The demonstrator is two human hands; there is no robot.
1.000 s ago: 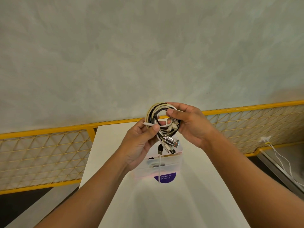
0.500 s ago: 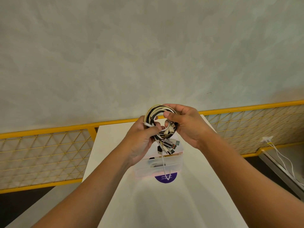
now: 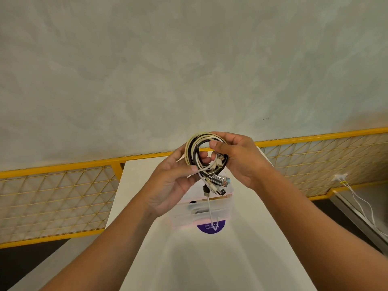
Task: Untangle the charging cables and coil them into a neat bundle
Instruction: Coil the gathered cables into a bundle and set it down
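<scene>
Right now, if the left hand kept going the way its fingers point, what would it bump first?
The coil. The left hand points up and right, straight at it, and pinches it. Just past the coil is the right hand, though depth is unclear.

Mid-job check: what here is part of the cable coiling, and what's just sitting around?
Job:
- cable bundle, held by the left hand and right hand
- its plugs and a white tail dangling below

Lying about:
- clear plastic box
- purple sticker on the table
- white cables at far right
- yellow mesh fence
</scene>
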